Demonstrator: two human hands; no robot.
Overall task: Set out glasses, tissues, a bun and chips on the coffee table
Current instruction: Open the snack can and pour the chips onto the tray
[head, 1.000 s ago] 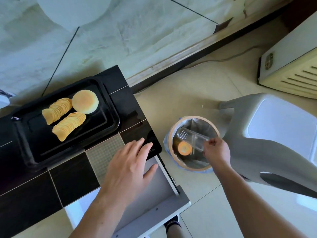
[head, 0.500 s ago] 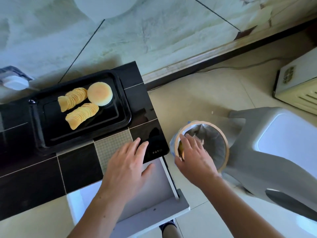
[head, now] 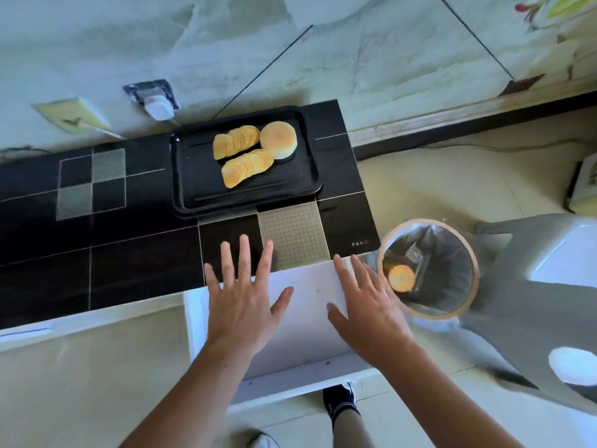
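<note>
Hands flat, palms down, fingers spread, grasping nothing: left hand [head: 240,305] over drawer [head: 307,286] and surface [head: 129,253] edge, right hand [head: 366,310] over drawer. Black tray [head: 193,195] on surface holds bun [head: 278,139] beside two chip rows [head: 240,156]. Bin [head: 428,270] right of surface holds clear packaging, orange lid.

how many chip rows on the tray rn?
2. One chip row at the back of the black tray, left of the bun; the other chip row just in front of it. None seem hidden.
</note>
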